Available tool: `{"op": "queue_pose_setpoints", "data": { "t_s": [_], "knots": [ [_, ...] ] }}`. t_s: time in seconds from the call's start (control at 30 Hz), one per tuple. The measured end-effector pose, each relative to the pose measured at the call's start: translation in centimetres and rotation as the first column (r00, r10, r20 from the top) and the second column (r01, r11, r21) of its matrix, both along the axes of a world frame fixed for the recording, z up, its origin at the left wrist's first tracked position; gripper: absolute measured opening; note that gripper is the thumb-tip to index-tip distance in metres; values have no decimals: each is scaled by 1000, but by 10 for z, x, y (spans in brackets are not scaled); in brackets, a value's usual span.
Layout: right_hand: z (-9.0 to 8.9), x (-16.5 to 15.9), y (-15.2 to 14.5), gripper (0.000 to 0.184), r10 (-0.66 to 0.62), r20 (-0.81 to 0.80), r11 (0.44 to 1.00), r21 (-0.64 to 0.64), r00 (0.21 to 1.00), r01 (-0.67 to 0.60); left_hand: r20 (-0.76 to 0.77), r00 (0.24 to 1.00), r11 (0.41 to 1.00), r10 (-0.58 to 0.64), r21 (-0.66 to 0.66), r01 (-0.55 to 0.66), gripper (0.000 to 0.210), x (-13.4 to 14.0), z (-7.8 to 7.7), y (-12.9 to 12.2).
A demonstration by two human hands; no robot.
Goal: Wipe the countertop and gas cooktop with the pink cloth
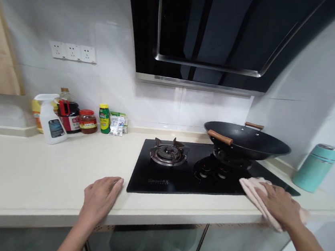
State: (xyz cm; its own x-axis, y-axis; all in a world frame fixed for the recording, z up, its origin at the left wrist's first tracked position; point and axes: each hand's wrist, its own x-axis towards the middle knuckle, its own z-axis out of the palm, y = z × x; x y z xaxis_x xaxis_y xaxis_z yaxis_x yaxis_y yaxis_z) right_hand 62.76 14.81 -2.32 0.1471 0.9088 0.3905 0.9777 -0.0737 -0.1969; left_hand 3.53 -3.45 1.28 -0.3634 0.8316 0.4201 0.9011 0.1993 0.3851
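A pale pink cloth (256,192) lies bunched under my right hand (279,204), which presses it at the front right corner of the black gas stove (179,181). Part of the cloth hangs over the counter's front edge. My left hand (101,196) rests on the cream countertop (58,181), just left of the stove; its fingers are curled in and nothing shows in them. On the right burner sits a black wok (253,141) with wooden handles. The left burner (168,154) is bare.
A teal flask (316,168) stands against the right wall. At the back left are a white spray bottle (51,122), a red-lidded jar (87,121), a green yellow-capped bottle (104,119) and small packets (117,124). A black range hood (208,29) overhangs the stove.
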Motion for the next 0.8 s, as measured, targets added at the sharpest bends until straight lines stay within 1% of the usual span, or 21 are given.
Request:
{"op": "queue_pose_setpoints", "data": {
  "t_s": [0.07, 0.1, 0.17, 0.2, 0.3, 0.4, 0.47, 0.53, 0.63, 0.67, 0.7, 0.73, 0.8],
  "knots": [
    [6, 3, 0, 65, -125, 4, 991, -54, 992, 125, -19, 1000, 1000, -6, -11, 6, 53, 0, 0, 1],
    [9, -4, -2, 64, -155, 9, 986, -67, 988, 155, -25, 1000, 1000, -10, -14, 9, 53, -1, 0, 1],
    [13, -30, -13, 60, -136, 24, 989, -56, 990, 137, -30, 999, 1000, -17, -18, 17, 53, -1, 0, 3],
    [14, -49, -20, 59, -101, 36, 993, -48, 994, 103, -30, 999, 1000, -22, -20, 21, 53, -1, -1, 4],
    [18, -117, -48, 53, 95, 85, 995, -39, 992, -92, -43, 999, 1000, -26, -12, 25, 52, 0, -1, 5],
    [27, -196, -81, 46, 283, 115, 959, -42, 952, -280, -60, 998, 1000, -27, 2, 27, 52, 1, -2, 5],
    [36, -249, -102, 42, 435, 72, 900, -34, 897, -434, -70, 997, 1000, -30, 0, 30, 53, 1, -2, 5],
    [42, -299, -121, 38, 560, 45, 828, -24, 827, -560, -78, 996, 999, -34, -9, 34, 54, 0, -2, 6],
    [44, -360, -144, 39, 739, 31, 673, 21, 673, -740, -66, 997, 999, -29, -40, 26, 58, -3, -1, 7],
    [43, -374, -149, 40, 776, 39, 628, 45, 629, -777, -56, 998, 999, -25, -49, 22, 59, -4, -1, 8],
    [42, -385, -152, 41, 800, 49, 594, 65, 598, -802, -43, 999, 998, -23, -54, 21, 61, -6, -1, 8],
    [40, -392, -154, 42, 815, 57, 572, 79, 577, -816, -27, 999, 998, -22, -54, 20, 62, -7, 0, 9],
    [38, -398, -155, 42, 829, 53, 552, 78, 556, -830, 16, 1000, 999, -22, -41, 22, 63, -9, 0, 10]
  ]
}}
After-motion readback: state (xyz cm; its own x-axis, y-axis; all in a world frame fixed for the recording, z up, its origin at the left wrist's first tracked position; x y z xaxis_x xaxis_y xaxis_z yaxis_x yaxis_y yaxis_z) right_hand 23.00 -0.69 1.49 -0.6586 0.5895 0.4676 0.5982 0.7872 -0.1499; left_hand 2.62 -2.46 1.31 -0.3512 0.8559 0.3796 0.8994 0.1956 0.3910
